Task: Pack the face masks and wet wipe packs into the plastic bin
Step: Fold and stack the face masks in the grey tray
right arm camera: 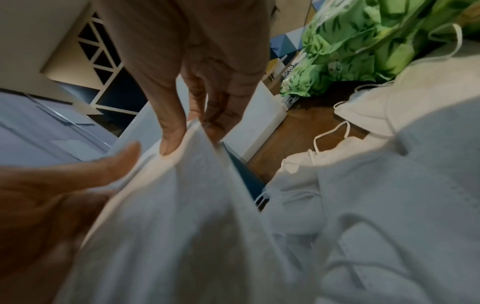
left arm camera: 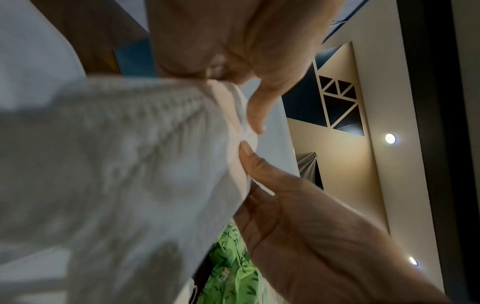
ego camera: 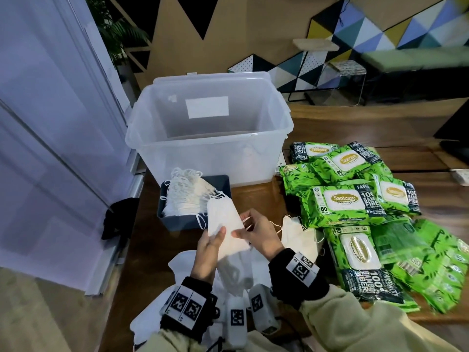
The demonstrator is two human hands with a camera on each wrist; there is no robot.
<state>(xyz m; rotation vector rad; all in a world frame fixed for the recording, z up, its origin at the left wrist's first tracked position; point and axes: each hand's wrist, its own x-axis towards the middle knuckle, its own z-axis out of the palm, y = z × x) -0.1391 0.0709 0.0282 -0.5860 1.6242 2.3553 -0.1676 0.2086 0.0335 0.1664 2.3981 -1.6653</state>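
Both hands hold one white folded face mask (ego camera: 224,224) above the table's near edge. My left hand (ego camera: 215,237) grips its lower left side with the thumb on top. My right hand (ego camera: 243,224) pinches its right edge. The left wrist view has the left hand (left arm camera: 249,98) on the mask (left arm camera: 130,154); the right wrist view shows the right hand (right arm camera: 191,139) pinching the mask's (right arm camera: 182,205) top edge. A clear plastic bin (ego camera: 203,158) stands open behind. Green wet wipe packs (ego camera: 355,199) are piled to the right. A stack of masks (ego camera: 187,196) fills a blue tray (ego camera: 177,223).
Two loose masks (ego camera: 299,235) lie on the wooden table beside the wipes. More white masks (ego camera: 236,273) lie under my wrists at the table's near edge. A pale door or wall panel (ego camera: 50,123) stands close on the left. A black cloth (ego camera: 119,217) hangs at the table's left edge.
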